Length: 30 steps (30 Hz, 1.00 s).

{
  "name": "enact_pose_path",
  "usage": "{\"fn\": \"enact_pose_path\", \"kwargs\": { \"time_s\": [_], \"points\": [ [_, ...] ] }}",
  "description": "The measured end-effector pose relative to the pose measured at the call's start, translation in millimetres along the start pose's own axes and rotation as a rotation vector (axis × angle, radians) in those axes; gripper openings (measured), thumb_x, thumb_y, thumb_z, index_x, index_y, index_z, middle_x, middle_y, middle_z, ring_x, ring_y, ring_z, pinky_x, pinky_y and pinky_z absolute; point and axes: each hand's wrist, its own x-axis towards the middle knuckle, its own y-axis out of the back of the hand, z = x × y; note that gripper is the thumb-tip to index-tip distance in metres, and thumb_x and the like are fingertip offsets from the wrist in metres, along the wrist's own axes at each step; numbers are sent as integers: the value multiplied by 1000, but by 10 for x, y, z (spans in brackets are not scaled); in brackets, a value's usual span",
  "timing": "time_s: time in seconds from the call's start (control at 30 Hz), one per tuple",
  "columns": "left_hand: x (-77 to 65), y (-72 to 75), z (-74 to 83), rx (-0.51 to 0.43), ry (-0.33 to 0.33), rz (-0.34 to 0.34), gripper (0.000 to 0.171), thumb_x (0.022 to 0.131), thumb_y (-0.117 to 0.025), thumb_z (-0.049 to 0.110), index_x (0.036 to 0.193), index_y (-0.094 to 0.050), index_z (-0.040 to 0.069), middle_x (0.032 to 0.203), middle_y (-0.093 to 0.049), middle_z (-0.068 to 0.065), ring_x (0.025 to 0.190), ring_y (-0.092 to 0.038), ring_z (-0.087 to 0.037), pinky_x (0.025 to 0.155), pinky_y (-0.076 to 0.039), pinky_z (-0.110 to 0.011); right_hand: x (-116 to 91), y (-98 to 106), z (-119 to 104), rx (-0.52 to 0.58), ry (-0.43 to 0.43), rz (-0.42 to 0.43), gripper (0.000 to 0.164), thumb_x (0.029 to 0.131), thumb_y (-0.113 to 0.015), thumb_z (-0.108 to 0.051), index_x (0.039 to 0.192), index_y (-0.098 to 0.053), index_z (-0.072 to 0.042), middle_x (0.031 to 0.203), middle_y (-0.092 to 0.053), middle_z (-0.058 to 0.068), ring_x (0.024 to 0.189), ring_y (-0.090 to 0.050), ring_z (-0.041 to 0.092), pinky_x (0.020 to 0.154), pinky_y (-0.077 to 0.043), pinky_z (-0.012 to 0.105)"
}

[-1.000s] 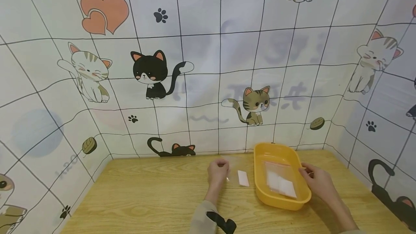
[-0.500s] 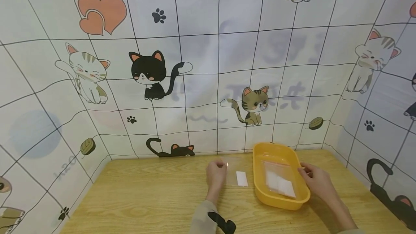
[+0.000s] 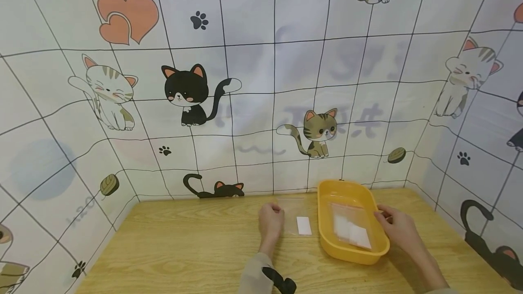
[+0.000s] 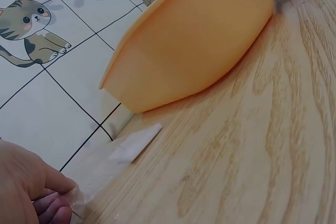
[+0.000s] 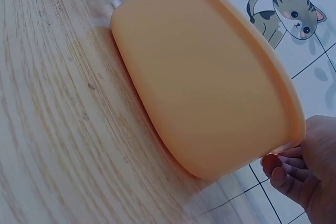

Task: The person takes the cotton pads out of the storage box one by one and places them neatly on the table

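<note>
My left hand (image 3: 271,222) pinches the left edge of a clear plastic zip bag (image 3: 291,221), which lies on the wooden table beside a yellow tub. A white rectangle (image 3: 304,226) shows in the bag's lower right part. In the left wrist view the thumb and curled fingers (image 4: 62,182) meet at the bag's crinkled edge. My right hand (image 3: 398,228) holds the right rim of the yellow tub (image 3: 351,254), thumb over the edge and fingers below it. Inside the tub lie clear bags (image 3: 355,214) with reddish seal strips and white rectangles (image 3: 359,235), overlapping each other.
The wooden table (image 3: 184,244) runs back to a white cloth wall (image 3: 253,67) printed with grid lines and cartoon cats. Side walls of the same cloth stand left and right. A black strap (image 3: 279,279) crosses my left sleeve.
The bag by my left hand has settled flatter, its white rectangle now straighter. My left hand has shifted very slightly left and down. The right hand and tub hold their place.
</note>
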Motion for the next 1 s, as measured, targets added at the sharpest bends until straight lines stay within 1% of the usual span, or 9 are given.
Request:
{"fn": "enact_pose_path", "kwargs": {
  "time_s": [0.13,0.27,0.4,0.5,0.63,0.8,1.0],
  "points": [
    [0,-17,-24,9,-26,14,11,80,-72,-3,75,-70,6,68,-63,0,61,-58,-13,55,-50,-30,0,-3,13,0,4,3,41,102,-59,-15,126,-56,19,93,-69,16,77,-62,21,58,-49,24],
    [-8,-19,-33,19,-47,23,9,79,-71,-5,76,-69,3,69,-63,-2,62,-59,-16,54,-50,-32,3,-5,14,-8,2,2,41,102,-60,-14,126,-56,18,93,-70,17,78,-63,21,58,-50,23],
    [-14,-9,-33,36,-45,27,8,78,-71,-6,78,-68,1,72,-63,-5,65,-60,-19,55,-51,-35,4,0,3,-10,2,1,41,102,-60,-15,126,-56,18,94,-70,18,78,-64,23,58,-50,24],
    [-12,-8,-41,48,-36,32,8,77,-72,-5,82,-68,-1,75,-63,-6,69,-61,-21,58,-53,-38,5,4,0,-11,8,4,41,102,-60,-15,126,-56,19,94,-71,17,78,-64,22,59,-50,24],
    [1,-15,-52,53,-33,35,12,76,-71,-5,87,-68,-3,77,-63,-7,72,-62,-23,61,-55,-40,0,3,4,-15,17,8,41,102,-61,-14,125,-57,19,92,-71,16,77,-63,22,59,-50,24],
    [10,-21,-66,46,-29,23,15,76,-72,-5,90,-67,-5,79,-61,-8,72,-61,-22,62,-55,-40,-2,-1,8,-10,8,3,41,102,-60,-15,125,-57,19,92,-70,16,77,-62,21,58,-49,24],
    [24,-13,-44,30,-18,14,31,79,-76,0,106,-66,-10,78,-59,-6,71,-59,-21,62,-54,-38,-2,3,-6,-5,7,7,41,102,-61,-15,125,-57,19,93,-71,16,77,-63,22,58,-49,24]
  ]
}}
